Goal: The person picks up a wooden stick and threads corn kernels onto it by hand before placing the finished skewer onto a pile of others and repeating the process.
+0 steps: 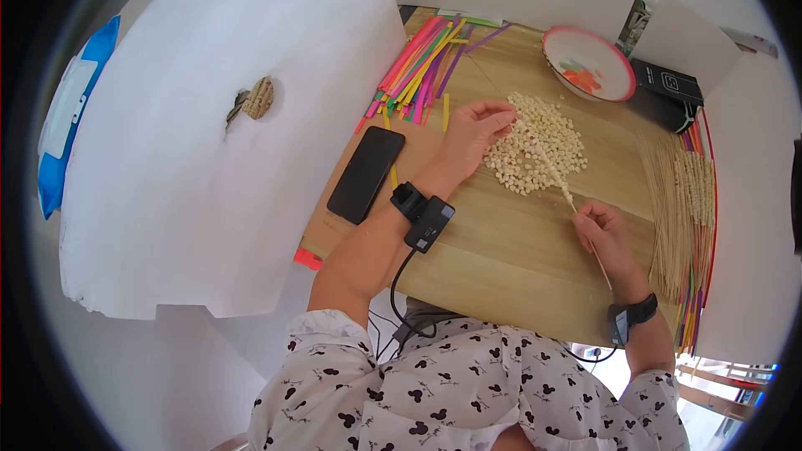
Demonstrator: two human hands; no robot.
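A heap of small pale beads (pixel 539 148) lies in the middle of the wooden table (pixel 501 259). My left hand (pixel 474 132) rests at the heap's left edge, fingertips pinched on a bead. My right hand (pixel 606 234) grips a thin wooden stick (pixel 576 209) that points up-left into the heap, with a few beads threaded near its tip.
Bright paper strips (pixel 422 67) fan out at the back left. A black phone (pixel 366 174) lies beside my left forearm. A red-rimmed bowl (pixel 589 63) and a black box (pixel 666 82) stand at the back right. Many sticks (pixel 681 200), some beaded, lie along the right edge.
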